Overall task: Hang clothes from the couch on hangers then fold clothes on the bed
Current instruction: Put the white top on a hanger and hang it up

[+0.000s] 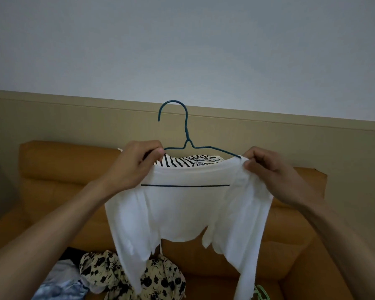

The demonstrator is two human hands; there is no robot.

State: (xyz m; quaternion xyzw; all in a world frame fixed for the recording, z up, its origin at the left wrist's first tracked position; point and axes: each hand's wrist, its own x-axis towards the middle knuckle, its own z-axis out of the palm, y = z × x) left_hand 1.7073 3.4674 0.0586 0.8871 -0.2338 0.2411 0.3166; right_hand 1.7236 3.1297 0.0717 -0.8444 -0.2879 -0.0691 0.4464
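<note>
The left hand (139, 164) is curled tight, thumb and fingers pinching the left shoulder of a white top (188, 208) together with the left arm of a teal wire hanger (187, 135). The right hand (268, 169) is also closed, pinching the top's other shoulder where the hanger's right arm slips under the fabric. The top hangs between both hands, sleeves drooping below them, and the hanger's hook rises above them. Just behind the hands a striped garment (182, 161) lies over the back of an orange couch (52, 169). Below the hands, on the seat, sit a floral garment (160, 278) and a pale blue one (61, 282). Behind the couch is a beige panel (74, 118) under a grey-white wall (182, 50).
</note>
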